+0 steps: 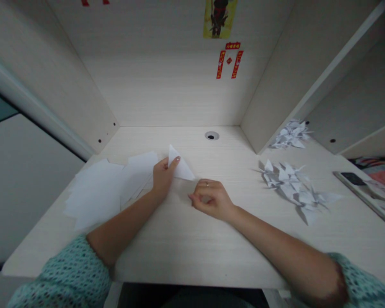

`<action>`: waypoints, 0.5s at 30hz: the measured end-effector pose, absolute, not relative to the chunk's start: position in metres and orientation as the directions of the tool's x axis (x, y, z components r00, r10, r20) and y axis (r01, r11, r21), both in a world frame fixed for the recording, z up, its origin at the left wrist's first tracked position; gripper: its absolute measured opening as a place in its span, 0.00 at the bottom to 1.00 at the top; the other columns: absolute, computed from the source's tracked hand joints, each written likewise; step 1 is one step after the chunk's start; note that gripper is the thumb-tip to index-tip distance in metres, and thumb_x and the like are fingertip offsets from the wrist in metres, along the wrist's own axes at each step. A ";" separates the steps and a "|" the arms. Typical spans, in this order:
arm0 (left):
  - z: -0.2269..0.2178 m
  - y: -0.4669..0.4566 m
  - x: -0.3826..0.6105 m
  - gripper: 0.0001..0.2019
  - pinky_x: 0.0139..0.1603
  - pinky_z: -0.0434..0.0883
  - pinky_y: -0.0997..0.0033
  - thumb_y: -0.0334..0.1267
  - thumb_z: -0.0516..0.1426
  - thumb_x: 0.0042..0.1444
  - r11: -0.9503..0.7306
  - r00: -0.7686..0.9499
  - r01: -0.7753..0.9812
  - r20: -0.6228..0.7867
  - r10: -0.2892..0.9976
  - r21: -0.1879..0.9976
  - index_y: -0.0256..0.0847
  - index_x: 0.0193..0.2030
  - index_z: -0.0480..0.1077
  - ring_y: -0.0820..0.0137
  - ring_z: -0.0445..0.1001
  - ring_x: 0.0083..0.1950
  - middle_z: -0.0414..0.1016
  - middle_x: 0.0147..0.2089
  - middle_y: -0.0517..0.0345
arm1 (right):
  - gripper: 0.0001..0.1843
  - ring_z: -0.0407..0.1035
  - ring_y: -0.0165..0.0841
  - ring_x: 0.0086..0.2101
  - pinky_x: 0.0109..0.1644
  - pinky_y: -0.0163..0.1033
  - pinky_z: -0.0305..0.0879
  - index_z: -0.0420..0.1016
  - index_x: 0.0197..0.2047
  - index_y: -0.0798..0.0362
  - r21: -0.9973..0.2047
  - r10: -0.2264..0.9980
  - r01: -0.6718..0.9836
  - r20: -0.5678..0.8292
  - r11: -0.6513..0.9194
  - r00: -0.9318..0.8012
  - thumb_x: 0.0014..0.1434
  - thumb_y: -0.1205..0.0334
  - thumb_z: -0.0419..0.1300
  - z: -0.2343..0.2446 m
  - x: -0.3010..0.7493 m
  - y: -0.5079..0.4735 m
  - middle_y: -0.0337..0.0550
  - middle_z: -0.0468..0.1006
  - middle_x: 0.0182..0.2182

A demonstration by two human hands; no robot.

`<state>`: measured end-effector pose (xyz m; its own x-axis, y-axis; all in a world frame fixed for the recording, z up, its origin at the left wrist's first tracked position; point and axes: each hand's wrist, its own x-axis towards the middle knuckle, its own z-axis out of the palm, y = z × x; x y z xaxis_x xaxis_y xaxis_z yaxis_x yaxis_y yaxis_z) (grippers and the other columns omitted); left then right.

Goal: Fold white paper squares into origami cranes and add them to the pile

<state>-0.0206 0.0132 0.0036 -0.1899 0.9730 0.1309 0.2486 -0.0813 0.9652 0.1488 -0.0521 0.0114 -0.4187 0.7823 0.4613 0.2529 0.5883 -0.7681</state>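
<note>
Presently: a paper triangle pinched at mid-desk

From my remote seat I read the desk (pixel 192 252) from the left. Loose white sheets (pixel 96 192) lie fanned out by the desk's left edge. Just right of them, the left hand (pixel 162 175) grips the folded paper triangle (pixel 181 169) between thumb and fingertips, its point lifted off the wood toward the back panel. Next comes the right hand (pixel 211 197), wearing a ring, its fingers curled closed and their tips down on the desk near the triangle's lower corner; I cannot tell whether it holds any paper. Further right lies a heap of folded paper cranes (pixel 291 184), then a phone (pixel 353 178).
</note>
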 end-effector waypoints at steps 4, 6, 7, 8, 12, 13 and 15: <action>0.005 0.010 -0.019 0.20 0.24 0.55 0.76 0.53 0.57 0.50 -0.111 -0.163 0.220 0.148 0.975 0.969 0.39 0.22 0.62 0.76 0.56 0.24 0.57 0.21 0.65 | 0.06 0.70 0.37 0.37 0.44 0.44 0.65 0.75 0.33 0.50 -0.654 0.765 0.425 0.621 0.626 -0.172 0.58 0.58 0.60 0.007 0.153 -0.044 0.46 0.78 0.31; 0.006 0.006 -0.017 0.18 0.25 0.56 0.75 0.52 0.58 0.50 -0.133 -0.158 0.211 0.168 0.973 0.968 0.39 0.23 0.63 0.75 0.57 0.25 0.59 0.22 0.64 | 0.12 0.70 0.38 0.41 0.46 0.44 0.65 0.74 0.43 0.49 -0.698 0.798 0.429 0.594 0.574 -0.102 0.55 0.55 0.63 0.003 0.152 -0.039 0.47 0.77 0.38; 0.007 0.004 -0.016 0.18 0.26 0.57 0.76 0.51 0.58 0.50 -0.145 -0.145 0.208 0.177 0.973 0.967 0.38 0.23 0.64 0.75 0.58 0.25 0.60 0.22 0.64 | 0.17 0.70 0.36 0.39 0.44 0.43 0.66 0.72 0.47 0.49 -0.741 0.827 0.405 0.559 0.535 -0.070 0.54 0.55 0.64 0.001 0.151 -0.038 0.46 0.77 0.39; 0.008 0.002 -0.014 0.17 0.26 0.57 0.76 0.51 0.58 0.50 -0.153 -0.122 0.204 0.181 0.976 0.967 0.38 0.23 0.65 0.75 0.59 0.26 0.61 0.22 0.64 | 0.21 0.71 0.35 0.36 0.43 0.42 0.66 0.70 0.50 0.49 -0.789 0.854 0.356 0.518 0.501 -0.054 0.53 0.54 0.65 -0.002 0.150 -0.036 0.46 0.78 0.39; 0.011 -0.005 -0.010 0.16 0.26 0.59 0.76 0.50 0.60 0.50 -0.126 0.012 0.127 0.126 0.992 0.984 0.37 0.26 0.69 0.75 0.62 0.26 0.66 0.24 0.63 | 0.14 0.68 0.30 0.27 0.36 0.36 0.65 0.73 0.44 0.51 -0.928 0.942 0.164 0.333 0.335 -0.040 0.55 0.55 0.62 -0.010 0.146 -0.033 0.38 0.76 0.25; 0.012 -0.005 -0.009 0.15 0.26 0.60 0.76 0.49 0.60 0.49 -0.096 0.042 0.106 0.092 0.995 0.990 0.37 0.26 0.71 0.75 0.64 0.27 0.68 0.25 0.62 | 0.13 0.67 0.30 0.26 0.33 0.35 0.64 0.75 0.41 0.52 -0.943 0.953 0.137 0.304 0.303 -0.019 0.56 0.54 0.62 -0.011 0.146 -0.032 0.37 0.75 0.23; 0.011 -0.005 -0.008 0.15 0.27 0.62 0.75 0.48 0.63 0.46 -0.024 0.090 0.074 0.017 0.996 0.997 0.37 0.29 0.73 0.74 0.67 0.27 0.72 0.26 0.61 | 0.13 0.66 0.29 0.25 0.31 0.35 0.63 0.77 0.40 0.53 -0.953 0.960 0.128 0.281 0.276 0.020 0.55 0.54 0.62 -0.011 0.148 -0.030 0.39 0.76 0.24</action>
